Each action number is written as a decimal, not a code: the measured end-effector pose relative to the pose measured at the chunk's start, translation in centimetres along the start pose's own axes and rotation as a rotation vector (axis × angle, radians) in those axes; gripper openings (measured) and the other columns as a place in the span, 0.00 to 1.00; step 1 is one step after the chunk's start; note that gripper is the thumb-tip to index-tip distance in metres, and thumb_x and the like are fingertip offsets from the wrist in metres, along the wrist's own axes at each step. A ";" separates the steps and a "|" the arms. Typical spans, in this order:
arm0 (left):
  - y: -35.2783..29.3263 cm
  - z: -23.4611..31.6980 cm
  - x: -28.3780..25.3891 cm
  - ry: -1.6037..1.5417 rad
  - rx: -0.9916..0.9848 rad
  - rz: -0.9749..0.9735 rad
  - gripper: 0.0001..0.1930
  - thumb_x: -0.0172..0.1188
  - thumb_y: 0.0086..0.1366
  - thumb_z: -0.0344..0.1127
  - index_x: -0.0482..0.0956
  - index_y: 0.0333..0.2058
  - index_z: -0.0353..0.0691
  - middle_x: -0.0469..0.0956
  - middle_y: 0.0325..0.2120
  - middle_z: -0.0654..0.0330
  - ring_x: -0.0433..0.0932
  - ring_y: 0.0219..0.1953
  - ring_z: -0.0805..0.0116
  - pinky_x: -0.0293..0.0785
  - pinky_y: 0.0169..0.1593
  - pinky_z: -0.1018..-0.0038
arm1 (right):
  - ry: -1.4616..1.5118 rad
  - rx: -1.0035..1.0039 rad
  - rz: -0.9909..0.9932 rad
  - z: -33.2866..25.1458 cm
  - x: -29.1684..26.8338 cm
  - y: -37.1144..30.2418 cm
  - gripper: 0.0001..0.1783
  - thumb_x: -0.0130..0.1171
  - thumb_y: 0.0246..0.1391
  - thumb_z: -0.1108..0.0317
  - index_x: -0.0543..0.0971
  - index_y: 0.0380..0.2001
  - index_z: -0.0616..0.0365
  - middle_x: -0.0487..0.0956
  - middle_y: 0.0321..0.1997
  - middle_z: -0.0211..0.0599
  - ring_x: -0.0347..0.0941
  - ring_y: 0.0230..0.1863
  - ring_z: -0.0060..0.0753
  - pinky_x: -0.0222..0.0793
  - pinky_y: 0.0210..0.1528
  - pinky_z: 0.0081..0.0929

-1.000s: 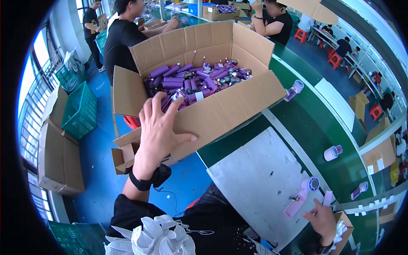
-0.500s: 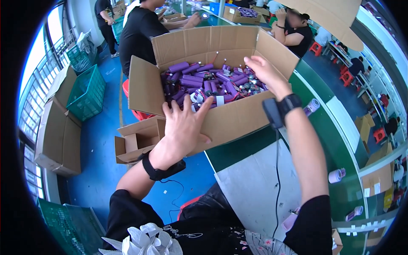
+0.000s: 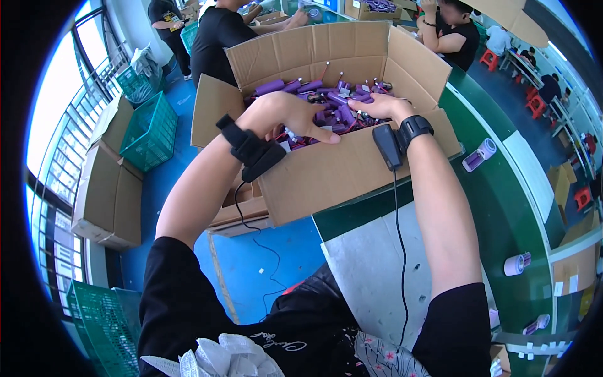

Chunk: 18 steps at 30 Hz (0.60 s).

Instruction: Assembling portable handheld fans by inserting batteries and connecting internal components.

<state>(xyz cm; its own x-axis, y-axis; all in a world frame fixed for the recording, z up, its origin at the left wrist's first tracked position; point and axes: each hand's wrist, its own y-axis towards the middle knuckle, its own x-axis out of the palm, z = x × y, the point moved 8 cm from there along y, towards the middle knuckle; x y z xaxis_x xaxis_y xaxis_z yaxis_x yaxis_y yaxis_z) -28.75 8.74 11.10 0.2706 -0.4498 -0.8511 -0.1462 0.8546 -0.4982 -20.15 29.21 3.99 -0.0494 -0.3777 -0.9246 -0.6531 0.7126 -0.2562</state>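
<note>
A large open cardboard box (image 3: 339, 169) holds a heap of purple battery packs (image 3: 342, 115) with thin wires and small white connectors. My left hand (image 3: 292, 116) reaches over the near wall into the heap's left side. Its thumb is stretched apart along the wall's edge, while the other fingers point down and are partly hidden among the packs. On the right, my right hand (image 3: 380, 107) lies palm down on the packs, thumb and fingers extended, and I see nothing gripped in it. Both wrists wear black straps with cabled modules.
A smaller divided carton (image 3: 242, 210) sits below the box's left side. The green table (image 3: 496, 220) carries a grey mat (image 3: 370, 264) and several white-and-purple rolls (image 3: 514, 265). Green crates (image 3: 151, 135) and tall cartons (image 3: 110, 195) stand left. Co-workers (image 3: 220, 38) are beyond the box.
My left hand has moved from the box's near wall into the battery packs. My right hand has lowered from above the heap onto the packs. The view has shifted slightly.
</note>
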 end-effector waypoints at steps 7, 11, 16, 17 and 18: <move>0.9 -2.9 2.6 -0.129 0.022 0.082 0.65 0.47 0.48 0.87 0.45 0.72 0.44 0.59 0.66 0.39 0.58 0.69 0.41 0.57 0.67 0.52 | -0.036 -0.126 -0.032 -3.3 -1.7 -3.7 0.64 0.47 0.40 0.13 0.66 0.67 0.55 0.58 0.74 0.49 0.52 0.75 0.48 0.50 0.72 0.50; 0.4 -2.1 2.5 -0.125 -0.010 0.124 0.59 0.45 0.55 0.82 0.45 0.72 0.42 0.62 0.65 0.38 0.62 0.67 0.41 0.59 0.66 0.53 | 0.012 -0.165 -0.027 -3.3 -1.6 -3.8 0.65 0.47 0.38 0.12 0.67 0.66 0.55 0.60 0.73 0.50 0.50 0.75 0.53 0.52 0.71 0.56; 1.0 -1.8 2.3 -0.097 0.081 0.134 0.50 0.46 0.64 0.73 0.52 0.70 0.38 0.69 0.59 0.38 0.71 0.61 0.43 0.66 0.62 0.58 | 0.013 -0.094 0.084 -2.9 -1.9 -3.7 0.67 0.43 0.37 0.11 0.64 0.68 0.53 0.57 0.74 0.52 0.46 0.76 0.54 0.49 0.72 0.58; 1.2 -1.8 2.6 -0.097 0.077 0.133 0.50 0.46 0.64 0.73 0.52 0.70 0.38 0.69 0.59 0.38 0.71 0.61 0.43 0.66 0.62 0.58 | 0.024 -0.086 0.093 -3.0 -1.9 -3.8 0.67 0.43 0.36 0.10 0.63 0.69 0.53 0.55 0.74 0.53 0.45 0.77 0.54 0.48 0.72 0.58; 1.5 -1.5 2.1 -0.116 0.081 0.222 0.47 0.47 0.65 0.70 0.54 0.69 0.38 0.71 0.57 0.37 0.73 0.59 0.44 0.67 0.61 0.58 | 0.026 -0.089 0.091 -3.1 -2.0 -3.8 0.67 0.43 0.36 0.10 0.63 0.69 0.53 0.55 0.74 0.53 0.45 0.77 0.54 0.48 0.72 0.58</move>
<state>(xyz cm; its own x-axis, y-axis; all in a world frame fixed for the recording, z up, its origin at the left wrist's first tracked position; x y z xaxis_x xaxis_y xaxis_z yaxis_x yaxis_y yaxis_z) -29.81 8.70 8.28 0.3482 -0.2203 -0.9112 -0.1387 0.9492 -0.2825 -19.93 25.40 7.66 -0.1305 -0.3302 -0.9349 -0.7096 0.6897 -0.1446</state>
